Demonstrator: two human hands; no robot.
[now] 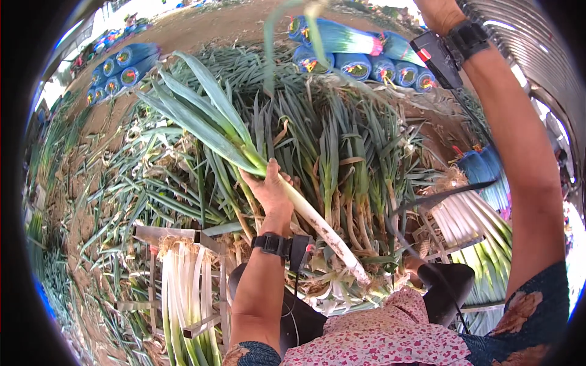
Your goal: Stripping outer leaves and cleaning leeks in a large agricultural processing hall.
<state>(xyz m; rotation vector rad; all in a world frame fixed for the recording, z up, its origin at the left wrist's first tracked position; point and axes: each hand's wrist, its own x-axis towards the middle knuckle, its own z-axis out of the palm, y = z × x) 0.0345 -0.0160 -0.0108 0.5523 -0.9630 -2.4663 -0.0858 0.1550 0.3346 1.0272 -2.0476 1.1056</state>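
Note:
My left hand point(271, 194) is wrapped round a large green onion point(311, 216), just where the white stalk turns green. Its leaves point(207, 125) fan out to the upper left, and the dirty root end points down toward my lap. My right hand point(438, 13) is raised at the top right edge, its fingers cut off by the frame. A blurred green strip point(268, 52), perhaps a leaf, hangs in the air left of it. Beyond my left hand stands a dense pile of unpeeled green onions point(332, 152), dry outer leaves still on some.
Metal racks hold cleaned white-stalked onions at the left point(183, 283) and right point(470, 219). Stripped leaves point(116, 244) litter the ground. Blue-wrapped bundles are stacked at the back left point(125, 67) and back centre point(354, 64). Cables run from both wrist straps.

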